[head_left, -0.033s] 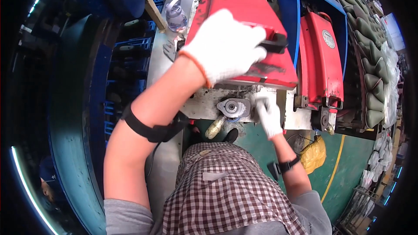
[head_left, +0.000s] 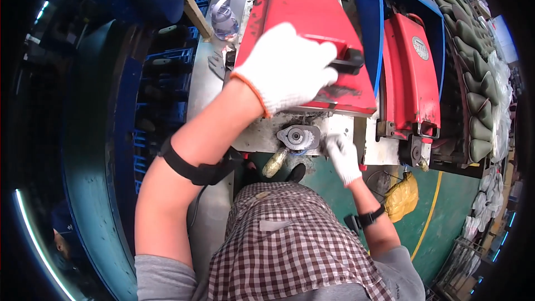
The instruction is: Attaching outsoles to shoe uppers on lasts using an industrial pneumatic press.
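Observation:
My left hand (head_left: 292,69), in a white knitted glove with an orange cuff, is closed at the black handle (head_left: 350,61) of a red machine cover (head_left: 312,14). The cover stands above a worn, whitish base plate (head_left: 262,134). Beside the plate's front right part is my gloved right hand (head_left: 343,156), its fingers curled; whatever they may hold is hidden. Left of that hand, a grey round metal mechanism (head_left: 299,136) sits at the front edge, and a lever wrapped in shiny yellowish tape (head_left: 275,164) sticks out below it.
A second red cover (head_left: 412,61) stands to the right inside a blue frame (head_left: 370,11). A clear plastic bottle (head_left: 224,21) is on the metal ledge at left, near a grey glove (head_left: 216,66). Greenish shaped pieces (head_left: 479,106) fill racks far right. A yellow bag (head_left: 402,198) lies on the green floor.
The red cover and my left hand at its handle have shifted slightly down and toward me. My right hand has drawn back a little toward me.

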### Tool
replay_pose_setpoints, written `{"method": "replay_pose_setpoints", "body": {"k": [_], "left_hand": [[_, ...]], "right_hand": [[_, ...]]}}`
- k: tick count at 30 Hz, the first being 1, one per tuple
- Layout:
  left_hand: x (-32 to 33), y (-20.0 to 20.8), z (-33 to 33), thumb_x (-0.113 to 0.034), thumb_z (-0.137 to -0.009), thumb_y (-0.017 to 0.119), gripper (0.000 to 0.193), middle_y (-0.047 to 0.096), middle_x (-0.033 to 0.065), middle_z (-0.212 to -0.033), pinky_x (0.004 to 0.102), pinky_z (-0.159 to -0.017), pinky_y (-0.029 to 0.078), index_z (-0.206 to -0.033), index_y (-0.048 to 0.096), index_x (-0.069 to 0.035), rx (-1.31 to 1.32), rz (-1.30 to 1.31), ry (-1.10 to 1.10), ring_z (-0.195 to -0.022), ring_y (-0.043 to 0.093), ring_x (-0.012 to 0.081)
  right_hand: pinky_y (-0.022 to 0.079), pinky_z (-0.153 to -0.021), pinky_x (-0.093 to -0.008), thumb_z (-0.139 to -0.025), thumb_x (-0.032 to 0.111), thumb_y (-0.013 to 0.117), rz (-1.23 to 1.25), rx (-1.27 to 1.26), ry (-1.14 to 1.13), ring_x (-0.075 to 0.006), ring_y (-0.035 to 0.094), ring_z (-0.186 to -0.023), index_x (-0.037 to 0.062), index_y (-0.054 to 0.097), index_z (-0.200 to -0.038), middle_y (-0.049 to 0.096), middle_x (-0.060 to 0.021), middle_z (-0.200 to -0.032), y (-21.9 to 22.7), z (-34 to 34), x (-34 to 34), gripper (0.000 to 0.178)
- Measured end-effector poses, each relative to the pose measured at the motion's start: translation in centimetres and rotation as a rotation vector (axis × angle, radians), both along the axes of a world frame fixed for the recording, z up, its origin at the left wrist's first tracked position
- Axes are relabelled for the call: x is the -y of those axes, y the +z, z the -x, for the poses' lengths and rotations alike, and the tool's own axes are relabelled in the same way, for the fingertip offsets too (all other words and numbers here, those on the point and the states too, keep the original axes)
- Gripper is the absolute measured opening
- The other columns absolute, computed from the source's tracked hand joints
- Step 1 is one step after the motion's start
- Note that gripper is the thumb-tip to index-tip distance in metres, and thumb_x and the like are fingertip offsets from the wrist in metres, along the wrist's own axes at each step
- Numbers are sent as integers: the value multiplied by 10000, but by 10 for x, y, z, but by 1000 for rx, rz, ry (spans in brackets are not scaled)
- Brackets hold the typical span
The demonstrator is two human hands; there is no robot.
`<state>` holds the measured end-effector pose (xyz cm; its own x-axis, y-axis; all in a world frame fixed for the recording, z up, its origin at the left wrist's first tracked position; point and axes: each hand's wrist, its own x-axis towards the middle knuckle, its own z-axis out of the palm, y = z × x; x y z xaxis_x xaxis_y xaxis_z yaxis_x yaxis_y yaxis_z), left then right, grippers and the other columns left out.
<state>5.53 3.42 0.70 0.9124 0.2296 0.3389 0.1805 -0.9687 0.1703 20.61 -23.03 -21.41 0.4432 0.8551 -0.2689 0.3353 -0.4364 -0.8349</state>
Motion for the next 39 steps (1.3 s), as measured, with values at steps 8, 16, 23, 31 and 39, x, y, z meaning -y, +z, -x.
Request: {"method": "replay_pose_setpoints", "body": {"k": [8,16,23,31,39], "left_hand": [[35,-68,-15,-508,-997,509,453,724,174,-853,488,-760,547,-986,673,-85,-552,424,116,-825,717,364],[56,-126,-11,-544,-969,576,451,712,131,-775,489,-636,544,-883,662,-110,-402,294,179,-716,710,345],[57,-126,-13,-558,-975,559,459,715,120,-778,481,-634,548,-906,675,-119,-446,278,207,-733,714,334],[57,-123,-13,-562,-972,561,451,721,121,-794,494,-666,551,-947,687,-129,-486,294,228,-747,715,342],[29,-89,-37,-554,-922,612,634,714,234,-1175,433,-982,507,-1219,689,1,-766,622,97,-1120,679,371]], "right_hand": [[571,-917,-360,-1015,463,609,432,-954,458,-255,678,-1094,43,468,-1502,645,-153,-1302,12,37,-2,658],[469,-1076,-495,-1039,368,603,103,-1943,424,-292,536,-1348,132,517,-1430,535,-125,-1494,-25,95,-51,465],[509,-693,-357,-1023,418,627,362,-1702,346,-212,629,-768,102,643,-1117,626,-25,-826,-19,50,-17,330],[507,-688,-311,-1014,351,623,249,-601,79,-154,614,-739,52,664,-1141,646,-37,-838,54,-13,18,328],[565,-844,-301,-1003,379,635,283,-905,957,-149,697,-967,-11,586,-1390,718,-102,-1149,133,79,-30,551]]}}
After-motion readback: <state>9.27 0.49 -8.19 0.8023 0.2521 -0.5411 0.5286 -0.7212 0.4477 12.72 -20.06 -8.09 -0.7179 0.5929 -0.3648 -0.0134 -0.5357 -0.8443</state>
